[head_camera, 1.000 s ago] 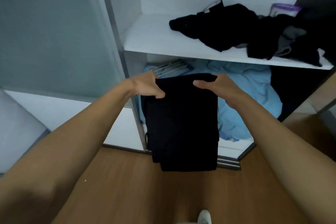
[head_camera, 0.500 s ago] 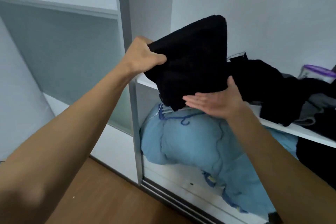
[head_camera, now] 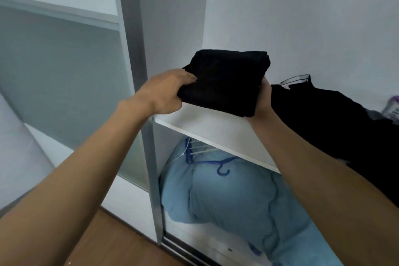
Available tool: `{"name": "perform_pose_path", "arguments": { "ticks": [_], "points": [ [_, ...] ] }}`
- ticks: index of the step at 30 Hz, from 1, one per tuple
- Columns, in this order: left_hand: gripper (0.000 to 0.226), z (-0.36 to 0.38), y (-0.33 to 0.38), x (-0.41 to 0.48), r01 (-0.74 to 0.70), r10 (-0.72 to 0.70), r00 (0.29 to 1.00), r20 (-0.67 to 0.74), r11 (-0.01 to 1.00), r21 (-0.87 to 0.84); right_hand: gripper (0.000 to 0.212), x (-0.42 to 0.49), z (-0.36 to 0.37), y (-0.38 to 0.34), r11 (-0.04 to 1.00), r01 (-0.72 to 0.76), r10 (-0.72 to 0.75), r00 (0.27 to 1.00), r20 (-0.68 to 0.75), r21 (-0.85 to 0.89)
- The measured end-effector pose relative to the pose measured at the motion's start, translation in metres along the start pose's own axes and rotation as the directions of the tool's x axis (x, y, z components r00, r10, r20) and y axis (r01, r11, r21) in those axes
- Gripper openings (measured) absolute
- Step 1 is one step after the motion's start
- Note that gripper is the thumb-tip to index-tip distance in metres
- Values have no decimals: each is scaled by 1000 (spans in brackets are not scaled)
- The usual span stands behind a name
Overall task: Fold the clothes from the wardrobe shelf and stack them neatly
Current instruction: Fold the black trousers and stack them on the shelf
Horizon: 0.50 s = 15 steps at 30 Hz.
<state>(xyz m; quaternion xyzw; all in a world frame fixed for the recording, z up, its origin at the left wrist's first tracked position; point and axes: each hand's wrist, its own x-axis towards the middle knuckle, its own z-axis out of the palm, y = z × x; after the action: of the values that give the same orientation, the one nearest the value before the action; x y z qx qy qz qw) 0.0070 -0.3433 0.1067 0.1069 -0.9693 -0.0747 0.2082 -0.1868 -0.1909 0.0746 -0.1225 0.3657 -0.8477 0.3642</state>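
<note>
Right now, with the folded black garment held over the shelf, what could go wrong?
The left hand and right hand hold the folded black garment near the shelf edge; released too early, it could slip off or unfold. The loose dark pile lies close on the right; the fold could snag it and sit crooked.

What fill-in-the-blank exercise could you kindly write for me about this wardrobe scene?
1. The left hand and right hand together hold a folded ____ garment over the white shelf.
2. The unfolded pile of dark clothes lies on the shelf to the ____ of that garment.
3. Below the shelf, a blue ____ rests on light blue bedding.
Missing words: black; right; hanger.
</note>
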Motion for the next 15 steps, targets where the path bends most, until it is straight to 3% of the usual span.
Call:
{"name": "perform_pose_path", "arguments": {
  "ticks": [3, 5, 8, 10, 12, 15],
  "points": [
    [60, 40, -28, 18, 204, -215, 975, -53, 965, -166, 26, 43, -5, 22, 961, -159, 152, 987, -49, -227],
    [52, 75, -41, 32, 302, -294, 953, 71, 916, -265, 19, 64, -14, 39, 830, -337, 246, 936, -250, -444],
    [51, 122, -49, 50, 338, -295, 917, 268, 932, -132, 24, 81, -24, 51, 797, -333, 66, 877, -475, -503],
    [53, 144, -55, 63, 341, -310, 908, 284, 938, -66, 30, 89, -28, 55, 699, -235, -76, 915, -397, -675],
    [55, 156, -63, 75, 346, -328, 899, 289, 938, -13, 56, 99, -29, 63, 486, -149, -149, 957, -250, -861],
    [56, 162, -82, 86, 377, -380, 870, 314, 923, 71, 54, 113, -24, 92, 260, -64, -174, 978, -112, -963]
  ]
}}
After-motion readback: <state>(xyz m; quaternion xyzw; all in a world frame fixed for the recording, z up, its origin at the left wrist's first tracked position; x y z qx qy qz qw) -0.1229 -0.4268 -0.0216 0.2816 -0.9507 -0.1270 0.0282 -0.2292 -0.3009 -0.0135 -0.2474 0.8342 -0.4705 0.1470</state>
